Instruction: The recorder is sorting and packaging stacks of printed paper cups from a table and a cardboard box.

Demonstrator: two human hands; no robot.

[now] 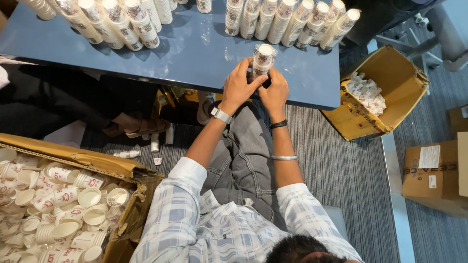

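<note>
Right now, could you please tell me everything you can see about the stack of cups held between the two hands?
The cup stack is a short column of nested white paper cups with printed markings, wrapped in what looks like clear plastic. It stands near the front edge of the blue table, its white round end facing the camera. The left hand and the right hand grip its lower part from either side, fingers wrapped around it. It stands apart from the longer stacks lying farther back.

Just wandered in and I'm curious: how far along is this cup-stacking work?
Done: many wrapped cup stacks stand in rows on the blue table. In hand: the left hand and right hand grip one wrapped stack. Left: the cardboard box holds many loose paper cups.
</note>
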